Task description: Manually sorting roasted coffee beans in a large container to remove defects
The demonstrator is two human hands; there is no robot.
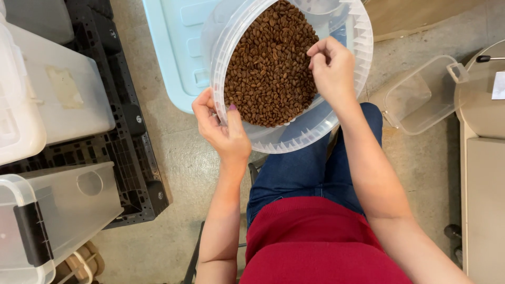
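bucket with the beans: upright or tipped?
Tipped. The clear bucket leans toward the person, beans piled against its lower side; left hand holds the rim, right hand is pinched above the beans.

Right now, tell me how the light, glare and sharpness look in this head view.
Head view: even, soft light with only faint shadows on the floor; mild glare on the clear bucket rim; the brown beans and both hands, left hand and right hand, look sharp; the frame edges bend slightly, as with a wide lens.

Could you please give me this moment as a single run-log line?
left hand: grips bucket rim | right hand: fingers pinched over beans | bucket: tilted on lap
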